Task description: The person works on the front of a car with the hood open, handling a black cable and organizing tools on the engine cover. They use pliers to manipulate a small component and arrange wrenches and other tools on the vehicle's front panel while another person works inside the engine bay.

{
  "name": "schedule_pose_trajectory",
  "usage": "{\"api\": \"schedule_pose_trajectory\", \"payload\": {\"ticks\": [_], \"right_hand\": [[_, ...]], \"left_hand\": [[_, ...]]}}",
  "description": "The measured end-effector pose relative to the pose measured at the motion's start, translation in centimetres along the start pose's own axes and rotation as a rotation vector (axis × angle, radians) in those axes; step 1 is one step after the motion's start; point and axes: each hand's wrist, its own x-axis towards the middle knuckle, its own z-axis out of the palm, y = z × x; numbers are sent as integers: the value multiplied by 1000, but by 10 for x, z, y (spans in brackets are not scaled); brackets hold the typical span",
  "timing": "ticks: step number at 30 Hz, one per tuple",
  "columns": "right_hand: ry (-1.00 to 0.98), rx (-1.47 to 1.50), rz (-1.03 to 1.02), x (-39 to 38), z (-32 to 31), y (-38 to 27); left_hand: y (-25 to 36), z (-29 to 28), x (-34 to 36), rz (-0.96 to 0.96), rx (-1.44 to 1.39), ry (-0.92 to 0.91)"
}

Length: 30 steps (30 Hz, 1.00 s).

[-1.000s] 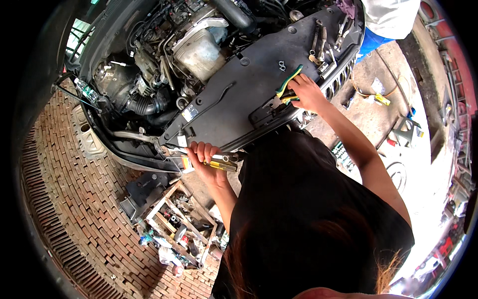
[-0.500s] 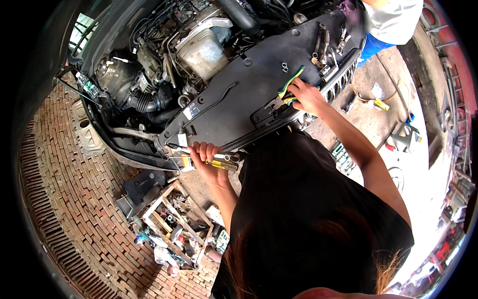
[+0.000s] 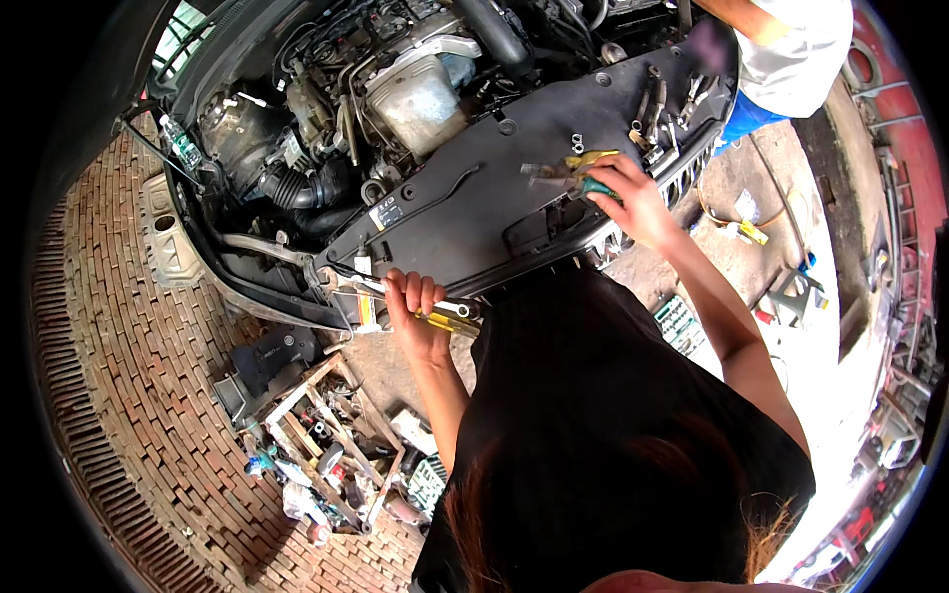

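Observation:
My right hand (image 3: pixel 633 203) is closed around green-and-yellow-handled pliers (image 3: pixel 595 158), just above the black plastic cover (image 3: pixel 455 222) at the front of the engine bay. The pliers' metal end points left and is smeared by motion. Lower and to the left, my left hand (image 3: pixel 415 316) grips a bundle of hand tools near the cover's front edge. A yellow-handled tool (image 3: pixel 450 324) and a metal wrench (image 3: pixel 462 308) stick out to its right; their other ends are partly hidden. A small metal piece (image 3: pixel 577 144) lies on the cover beyond my right hand.
Several metal tools (image 3: pixel 647 104) lie on the cover's right part. A person in a white top (image 3: pixel 796 59) stands at the far right. The engine (image 3: pixel 415 104) is exposed beyond the cover. A wooden crate of parts (image 3: pixel 371 484) sits on the brick floor (image 3: pixel 148 395).
My right hand has lifted slightly and shifted right with the pliers, whose handles have turned in the grip. The left hand still holds its tools in nearly the same place.

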Motion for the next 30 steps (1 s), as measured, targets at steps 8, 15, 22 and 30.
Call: {"api": "schedule_pose_trajectory", "payload": {"ticks": [8,15,22,30], "right_hand": [[0,764,340,24,-27,-69],[-379,1204,504,31,-26,-108],[-510,1289,567,24,24,-115],[-309,1188,609,1,47,-119]], "left_hand": [[-17,10,11,-90,35,43],[-31,28,33,-211,175,-27],[-38,37,33,-339,329,-150],[-62,9,42,-376,436,-93]]}}
